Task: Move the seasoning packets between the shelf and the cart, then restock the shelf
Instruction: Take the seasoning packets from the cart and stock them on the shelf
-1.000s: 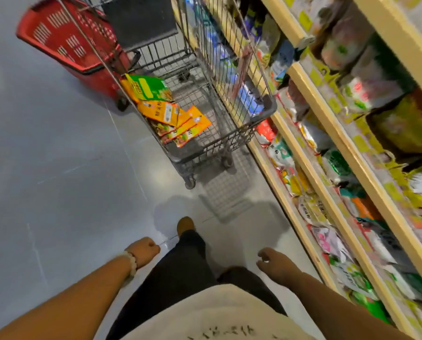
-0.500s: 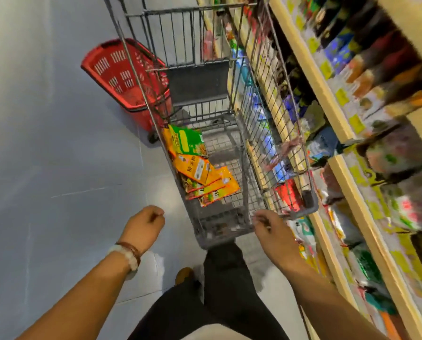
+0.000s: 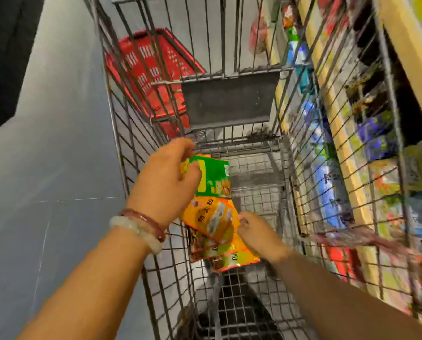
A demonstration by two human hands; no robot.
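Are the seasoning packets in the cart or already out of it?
In the cart: the green packet and orange packets lie within its wire walls.

Dim, even indoor light; motion blur smears the right edge, wide-angle distortion bends the frame.

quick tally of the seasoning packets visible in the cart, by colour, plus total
Green packet, gripped by the left hand: 1
Orange packets: at least 3. The top one is pinched at its edge by the right hand; two more orange edges fan out below it.
Total: at least 4. The stack overlaps, so more may be hidden.
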